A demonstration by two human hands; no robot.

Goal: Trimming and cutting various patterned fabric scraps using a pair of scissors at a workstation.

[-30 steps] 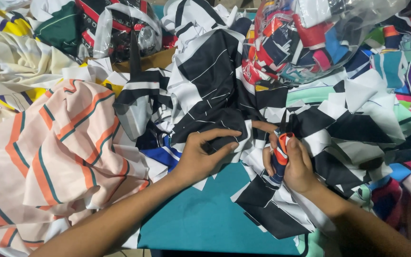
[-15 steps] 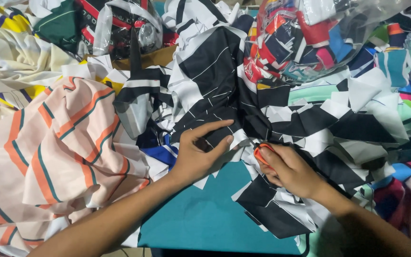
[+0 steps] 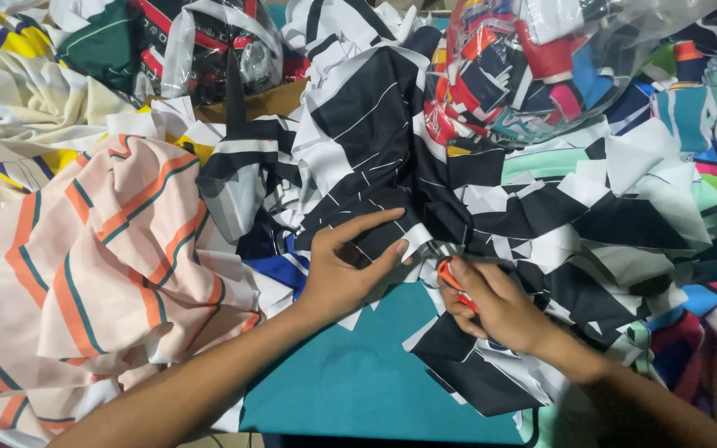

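My left hand (image 3: 343,270) pinches a fold of black-and-white striped fabric (image 3: 375,141), thumb and fingers on a white edge. Just right of it, my right hand (image 3: 495,303) is closed around small scissors with an orange-red handle (image 3: 450,278), their tip against the same fabric edge; the blades are mostly hidden. Both hands work over a teal surface (image 3: 350,382).
A peach cloth with orange and green stripes (image 3: 101,249) lies at the left. A clear plastic bag of colourful scraps (image 3: 533,66) sits at the upper right, another bag (image 3: 209,41) at the upper left. Black and white cut pieces (image 3: 591,224) pile at the right.
My right hand has moved left and up, bringing the scissors to the fabric edge. My left hand has shifted its grip, fingers now stretched along the fold.
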